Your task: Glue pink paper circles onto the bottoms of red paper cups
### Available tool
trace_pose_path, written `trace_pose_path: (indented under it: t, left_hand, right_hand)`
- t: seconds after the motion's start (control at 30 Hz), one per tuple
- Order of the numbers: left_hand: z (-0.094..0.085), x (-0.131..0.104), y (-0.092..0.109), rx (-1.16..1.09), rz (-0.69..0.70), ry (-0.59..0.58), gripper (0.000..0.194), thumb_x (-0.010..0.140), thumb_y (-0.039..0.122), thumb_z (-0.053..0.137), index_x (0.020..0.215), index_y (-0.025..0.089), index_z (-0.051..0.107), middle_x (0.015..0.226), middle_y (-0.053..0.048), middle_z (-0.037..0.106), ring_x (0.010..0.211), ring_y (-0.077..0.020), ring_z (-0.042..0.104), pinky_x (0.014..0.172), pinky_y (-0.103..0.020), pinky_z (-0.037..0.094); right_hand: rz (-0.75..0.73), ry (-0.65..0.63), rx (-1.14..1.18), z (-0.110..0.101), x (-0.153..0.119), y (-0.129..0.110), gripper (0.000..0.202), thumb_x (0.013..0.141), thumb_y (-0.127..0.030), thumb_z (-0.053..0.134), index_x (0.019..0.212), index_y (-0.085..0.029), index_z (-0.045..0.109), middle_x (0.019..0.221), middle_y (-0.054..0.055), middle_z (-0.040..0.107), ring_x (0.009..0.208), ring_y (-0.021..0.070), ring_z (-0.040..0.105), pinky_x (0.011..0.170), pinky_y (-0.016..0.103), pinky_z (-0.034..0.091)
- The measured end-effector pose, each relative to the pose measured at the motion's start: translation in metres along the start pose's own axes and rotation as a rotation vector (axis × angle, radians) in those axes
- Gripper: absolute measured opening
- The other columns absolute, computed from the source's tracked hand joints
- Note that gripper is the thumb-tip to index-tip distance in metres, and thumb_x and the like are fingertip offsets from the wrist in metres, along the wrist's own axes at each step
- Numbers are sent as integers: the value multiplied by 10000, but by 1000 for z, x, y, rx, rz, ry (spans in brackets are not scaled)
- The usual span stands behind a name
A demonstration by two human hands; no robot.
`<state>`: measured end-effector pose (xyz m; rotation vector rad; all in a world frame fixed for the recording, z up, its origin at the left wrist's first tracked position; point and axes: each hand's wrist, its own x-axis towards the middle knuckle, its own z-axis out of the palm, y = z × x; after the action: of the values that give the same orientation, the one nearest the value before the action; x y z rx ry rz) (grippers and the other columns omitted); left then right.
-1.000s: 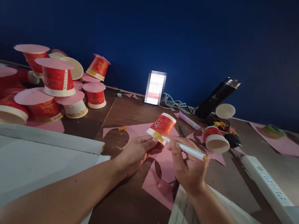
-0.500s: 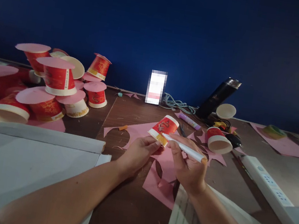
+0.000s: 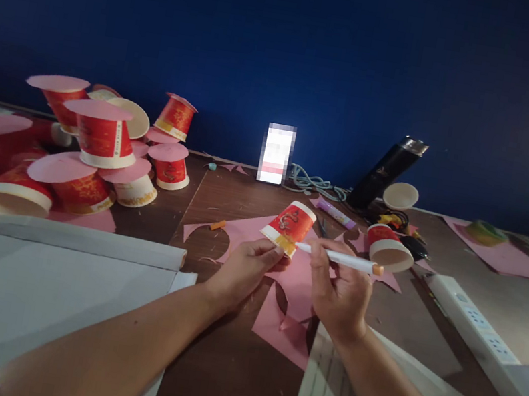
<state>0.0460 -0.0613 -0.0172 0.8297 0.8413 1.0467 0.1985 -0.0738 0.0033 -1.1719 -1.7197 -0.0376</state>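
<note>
My left hand (image 3: pixel 247 269) is closed on the lower edge of a red paper cup (image 3: pixel 291 221) with a dragon print and a gold band. The cup is tilted above the table. In my right hand (image 3: pixel 343 292) a white marker pen (image 3: pixel 345 259) with an orange end is gripped like a writing tool. Its tip points left, close to the cup's lower right side; whether it touches I cannot tell. Pink paper (image 3: pixel 248 232) with round cut-outs lies under both hands. An orange pen cap (image 3: pixel 218 225) rests on it to the left.
Several red cups with pink paper discs (image 3: pixel 102 137) are piled at the left, behind a white box lid (image 3: pixel 59 299). At the right are a cup on its side (image 3: pixel 389 254), a black flask (image 3: pixel 385 174) and a power strip (image 3: pixel 476 328). A bright phone (image 3: pixel 276 154) stands behind.
My right hand has drawn slightly right, taking the marker tip off the cup's printed face toward its lower right edge. The marker lies more level now. The left hand and cup have barely moved.
</note>
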Motion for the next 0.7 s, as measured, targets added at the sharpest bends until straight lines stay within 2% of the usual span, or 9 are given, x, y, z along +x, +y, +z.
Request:
trace_pose_path:
  t: [0.2,0.33,0.53,0.7]
  left_hand:
    - [0,1,-2,15,30,-31,252,739,358,692,781,111,665,803,-70,650,762,-144,586,783,-291,418]
    - [-1,1,-3,24,50,-67,262,736,371,694,739,112,655,800,-71,644,777,-150,580,799,-301,423]
    - [-1,2,-3,58,68,-45,260,761,379,667,776,121,649,836,-73,642,816,-158,581,823,-312,426]
    - [-1,0,-1,184,127,-77,245,785,377,637,756,134,646,837,-65,646,826,-163,576,824,-314,429]
  right_hand:
    - [-80,-34,73,1,1,-2,119,877,-183,563,933,-173,667,850,44,700,752,156,642,718,291,509]
    - [-87,-98,94,0,-1,-2,106,873,-184,565,901,-186,666,785,28,688,749,161,649,725,300,520]
    - [-40,-8,133,-1,-3,-1,133,870,-174,566,965,-182,659,819,34,682,701,150,653,680,289,529]
    - [-114,-102,170,2,-2,-2,122,871,-165,564,948,-176,659,826,41,690,790,169,653,738,310,521]
